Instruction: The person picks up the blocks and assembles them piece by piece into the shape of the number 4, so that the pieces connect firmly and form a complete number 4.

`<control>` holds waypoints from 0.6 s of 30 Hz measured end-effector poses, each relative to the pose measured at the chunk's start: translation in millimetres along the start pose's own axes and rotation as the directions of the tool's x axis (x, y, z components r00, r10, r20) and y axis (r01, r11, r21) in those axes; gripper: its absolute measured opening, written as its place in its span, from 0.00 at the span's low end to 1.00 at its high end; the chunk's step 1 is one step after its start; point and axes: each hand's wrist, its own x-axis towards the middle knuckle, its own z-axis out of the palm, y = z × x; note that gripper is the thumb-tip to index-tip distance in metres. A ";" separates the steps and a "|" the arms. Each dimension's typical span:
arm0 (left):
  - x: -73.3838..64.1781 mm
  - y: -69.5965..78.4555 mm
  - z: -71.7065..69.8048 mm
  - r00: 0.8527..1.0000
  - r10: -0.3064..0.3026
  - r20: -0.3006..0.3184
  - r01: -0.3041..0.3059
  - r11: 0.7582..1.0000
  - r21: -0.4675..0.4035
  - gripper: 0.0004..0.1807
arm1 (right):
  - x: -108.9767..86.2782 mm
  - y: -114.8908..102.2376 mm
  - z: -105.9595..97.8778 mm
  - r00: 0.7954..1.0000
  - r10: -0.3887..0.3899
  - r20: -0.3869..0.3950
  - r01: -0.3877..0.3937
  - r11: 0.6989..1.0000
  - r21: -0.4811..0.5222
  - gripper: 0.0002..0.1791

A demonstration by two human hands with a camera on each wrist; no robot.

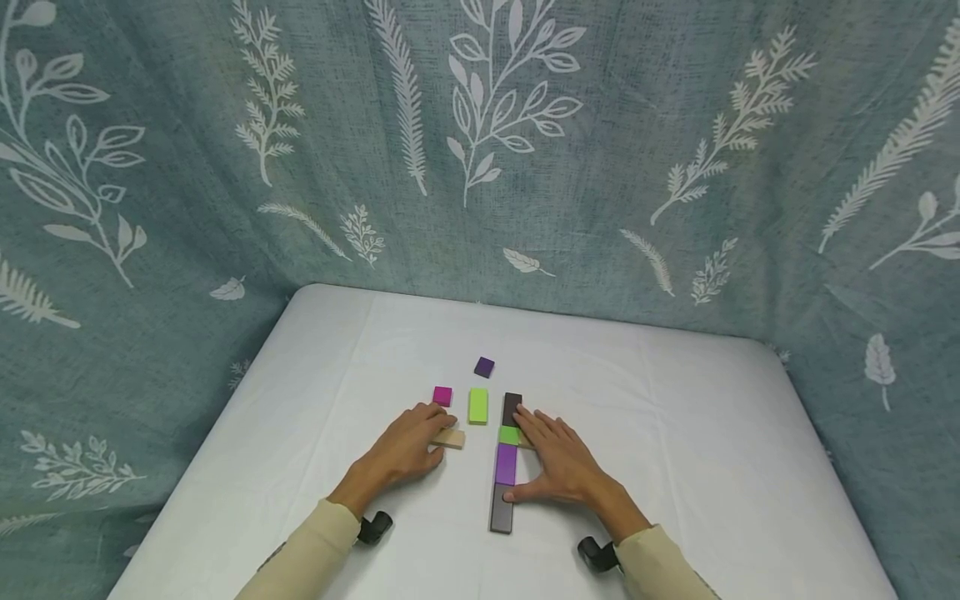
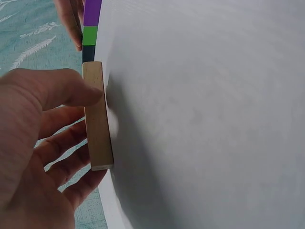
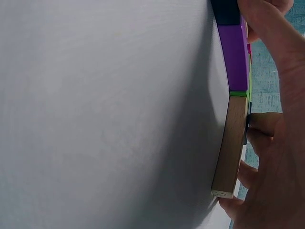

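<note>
A row of blocks runs toward me on the white table: a dark block (image 1: 512, 408), a small green block (image 1: 509, 435), a purple block (image 1: 506, 463) and a grey block (image 1: 501, 512). My right hand (image 1: 566, 462) lies along its right side, fingers spread. Its thumb touches the grey block and a fingertip meets the dark one. Partly hidden below that palm, a wooden block (image 3: 229, 148) sticks out beside the green block. Left of the row, my left hand (image 1: 405, 442) holds another wooden block (image 2: 97, 119) between thumb and fingers.
Beyond my hands lie a lime green block (image 1: 477, 407), a magenta block (image 1: 442, 396) and a dark purple block (image 1: 484, 367). Leaf-patterned teal cloth (image 1: 465, 233) hangs around the white table (image 1: 637, 375). Each wrist carries a small black camera.
</note>
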 end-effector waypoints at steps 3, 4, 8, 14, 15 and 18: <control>0.0 -0.3 0.4 1.000 0.010 -0.010 -0.010 1.000 -0.016 0.22 | -0.3 -0.8 -1.0 1.000 -0.005 -0.002 0.005 1.000 0.000 0.72; 0.1 -0.6 0.6 1.000 0.014 -0.012 -0.014 1.000 -0.019 0.21 | -0.4 -0.9 -1.2 1.000 -0.007 -0.003 0.007 1.000 0.000 0.71; 0.3 -2.2 1.6 0.999 0.038 -0.023 -0.039 0.999 -0.017 0.18 | -1.1 -1.0 -1.5 1.000 -0.017 -0.012 0.017 1.000 -0.015 0.71; 1.1 -3.7 2.4 0.998 0.052 -0.029 -0.052 0.999 -0.012 0.17 | -1.1 -1.3 -1.1 1.000 -0.018 -0.018 0.018 1.000 -0.009 0.71; 1.2 -3.8 2.4 0.998 0.052 -0.029 -0.052 0.999 -0.012 0.17 | -1.1 -1.5 -1.1 1.000 -0.017 -0.017 0.017 1.000 -0.006 0.71; 1.5 -3.2 1.7 0.998 0.050 -0.026 -0.050 0.999 -0.009 0.17 | -0.7 -1.6 -1.1 1.000 -0.013 -0.015 0.013 1.000 -0.007 0.71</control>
